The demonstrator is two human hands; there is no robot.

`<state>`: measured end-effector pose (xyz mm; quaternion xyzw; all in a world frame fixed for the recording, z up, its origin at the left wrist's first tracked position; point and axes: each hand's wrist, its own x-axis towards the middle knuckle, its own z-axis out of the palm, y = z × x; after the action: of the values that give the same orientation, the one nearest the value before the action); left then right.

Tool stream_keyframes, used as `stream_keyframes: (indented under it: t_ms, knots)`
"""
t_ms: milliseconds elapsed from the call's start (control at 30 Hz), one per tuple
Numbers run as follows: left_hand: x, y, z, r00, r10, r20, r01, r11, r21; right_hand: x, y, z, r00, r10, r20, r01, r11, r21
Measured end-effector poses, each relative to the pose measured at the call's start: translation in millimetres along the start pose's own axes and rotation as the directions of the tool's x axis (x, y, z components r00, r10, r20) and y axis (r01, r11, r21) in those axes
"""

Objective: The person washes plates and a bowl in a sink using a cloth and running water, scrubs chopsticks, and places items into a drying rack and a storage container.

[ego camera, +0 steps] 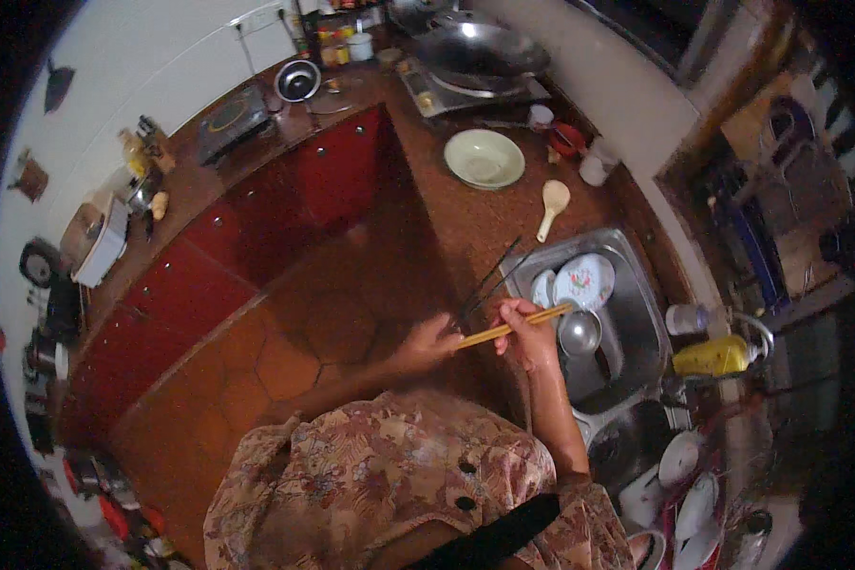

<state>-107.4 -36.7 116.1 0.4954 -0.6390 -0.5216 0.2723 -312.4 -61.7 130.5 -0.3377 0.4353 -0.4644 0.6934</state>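
Observation:
My right hand, at the left edge of the steel sink, grips yellowish chopsticks that slant across between my hands. My left hand, blurred, is at their lower left end. Thin dark sticks, seemingly chopsticks, rise from its fingers towards the counter. In the sink lie floral white dishes, a round shiny metal bowl or ladle and a long utensil, partly hidden. A pale rice paddle rests on the counter above the sink.
A pale green bowl is on the brown counter, with a wok on a cooker behind it. Right of the sink stands a yellow pump bottle. Several dishes are at lower right. Red cabinets line the left side.

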Motion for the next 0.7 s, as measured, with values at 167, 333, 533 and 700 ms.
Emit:
stream_keyframes:
  t_ms: [167,333,533,700]
  knots:
    - [-28,-25,-21,0.995,-0.028,-0.093,0.022,0.998,-0.063,7,18,36,0.996,0.018,0.085,-0.014,0.999,-0.05]
    - [-53,-57,-66,0.957,0.165,-0.239,-0.19,0.978,-0.085,18,39,101,0.996,0.056,0.063,-0.053,0.997,-0.048]
    - [-120,-80,-137,0.889,0.086,-0.449,-0.217,0.944,-0.249,27,83,198,0.971,0.1,0.218,-0.083,0.993,-0.086]
    - [-180,-132,-192,0.883,-0.031,-0.468,-0.104,0.96,-0.259,31,123,279,0.924,0.211,0.318,-0.16,0.971,-0.177]
